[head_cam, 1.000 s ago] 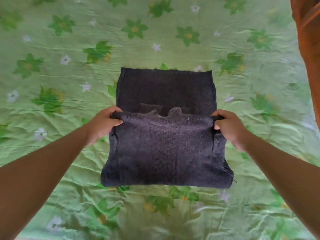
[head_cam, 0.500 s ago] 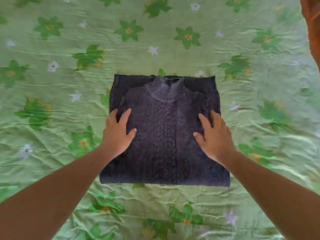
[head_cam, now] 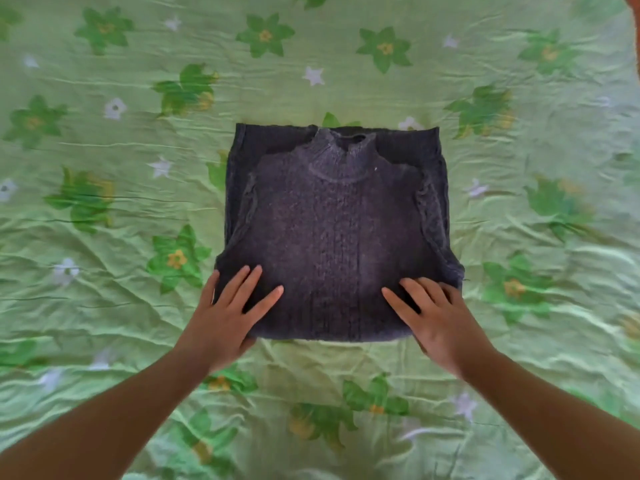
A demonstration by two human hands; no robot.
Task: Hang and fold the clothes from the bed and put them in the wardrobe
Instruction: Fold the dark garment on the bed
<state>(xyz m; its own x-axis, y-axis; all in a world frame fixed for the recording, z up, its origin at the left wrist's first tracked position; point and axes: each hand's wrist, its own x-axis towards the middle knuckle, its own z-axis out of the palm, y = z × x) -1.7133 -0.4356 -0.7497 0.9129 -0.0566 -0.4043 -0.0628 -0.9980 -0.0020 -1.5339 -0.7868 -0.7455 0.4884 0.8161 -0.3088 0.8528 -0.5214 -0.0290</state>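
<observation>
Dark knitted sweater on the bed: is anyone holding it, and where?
Nothing is held: the left hand and right hand rest flat on the near corners of the dark knitted sweater.

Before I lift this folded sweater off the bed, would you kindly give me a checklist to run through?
1. Dark knitted sweater folded into a compact rectangle: ok.
2. Collar lying on top at the far edge: ok.
3. Left hand and right hand resting flat on its near corners: ok.
4. Fingers curled round the sweater for lifting: not ok, they lie straight on top.
5. Wardrobe space ready: cannot tell, out of view.
</observation>
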